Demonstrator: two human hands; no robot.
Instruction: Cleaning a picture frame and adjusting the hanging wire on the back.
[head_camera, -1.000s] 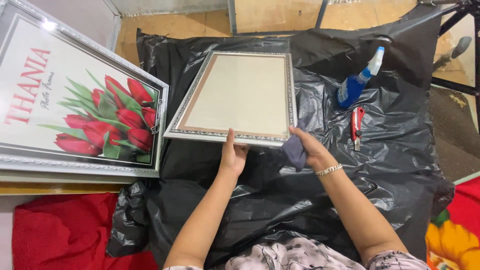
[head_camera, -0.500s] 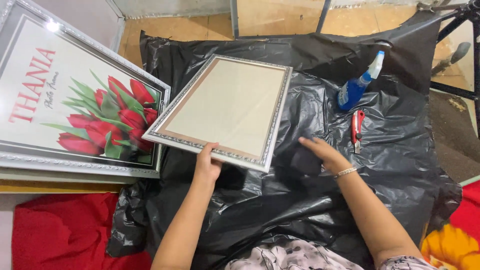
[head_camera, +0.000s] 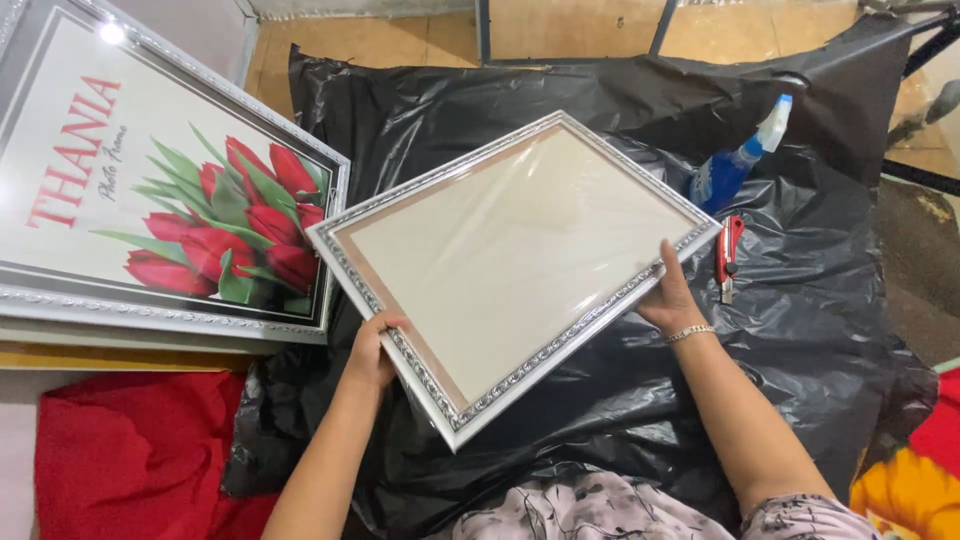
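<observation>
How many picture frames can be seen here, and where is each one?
2. One silver frame with a blank beige inside is held over the black plastic sheet by the left hand and right hand. A larger tulip frame lies at left. Others may be hidden underneath it.

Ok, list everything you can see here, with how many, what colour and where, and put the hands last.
empty picture frame: one, silver ornate edge with a pale cream inside, held tilted above the black sheet.
large framed picture: one, silver frame, red tulips on white, at the left.
black plastic sheet: one, crumpled, spread under the work.
spray bottle: one, blue with a pale nozzle, lying at the upper right of the sheet.
utility knife: one, red, beside the bottle.
red cloth: one, lower left.
bracelet: one, silver, on the right wrist.
left hand: one, grip on the frame's lower left edge.
right hand: one, grip on the frame's right edge.
</observation>
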